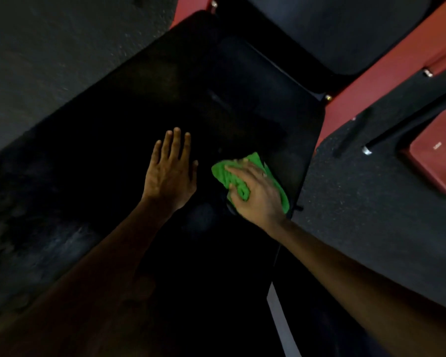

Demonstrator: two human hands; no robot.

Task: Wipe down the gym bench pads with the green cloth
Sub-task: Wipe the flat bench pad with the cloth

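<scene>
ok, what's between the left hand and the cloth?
Head view: only bare black pad lies between the left hand and the cloth.

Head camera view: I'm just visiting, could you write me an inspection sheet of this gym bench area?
Surface: black padded bench pad, too dark to judge cleanliness.
Job's things: crumpled green cloth on the pad near its right edge.
Clutter: black bar with metal tip, right of the bench.
Grippers: left hand flat on the pad, fingers straight; right hand grips the cloth.
Cables: nothing seen.
Surroundings: red metal frame, dark speckled floor, second dark pad.
</scene>
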